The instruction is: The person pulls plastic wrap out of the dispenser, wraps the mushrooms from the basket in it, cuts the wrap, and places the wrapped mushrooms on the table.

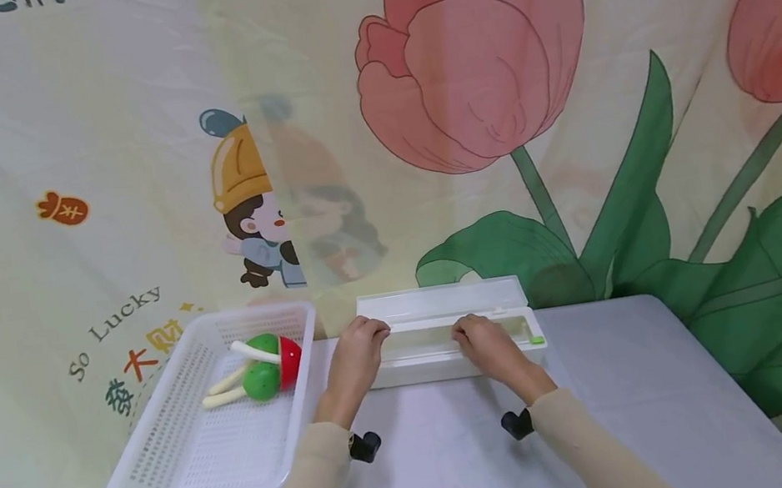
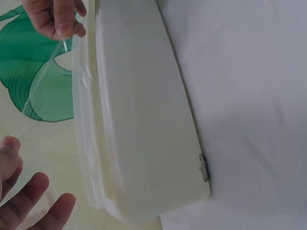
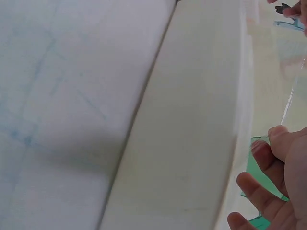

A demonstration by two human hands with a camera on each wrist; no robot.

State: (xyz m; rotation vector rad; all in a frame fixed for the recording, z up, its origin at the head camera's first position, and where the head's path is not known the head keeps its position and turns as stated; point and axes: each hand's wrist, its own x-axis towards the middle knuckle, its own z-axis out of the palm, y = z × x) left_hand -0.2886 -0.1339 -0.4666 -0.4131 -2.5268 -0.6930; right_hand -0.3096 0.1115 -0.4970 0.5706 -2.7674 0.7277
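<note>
Film (image 3: 289, 101) (pretty faint, tbh) seems to run 9-to-3, pinched by left hand (image 1: 355, 354) and right hand (image 1: 490, 345), long white box (image 1: 418, 371) parallel just under both.

Head view looks forward-down, both wrist views nearer, sharing the box (image 2: 144, 110)

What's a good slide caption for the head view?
Left hand and right hand pinch clear film over an open white box, white basket alongside.
</note>
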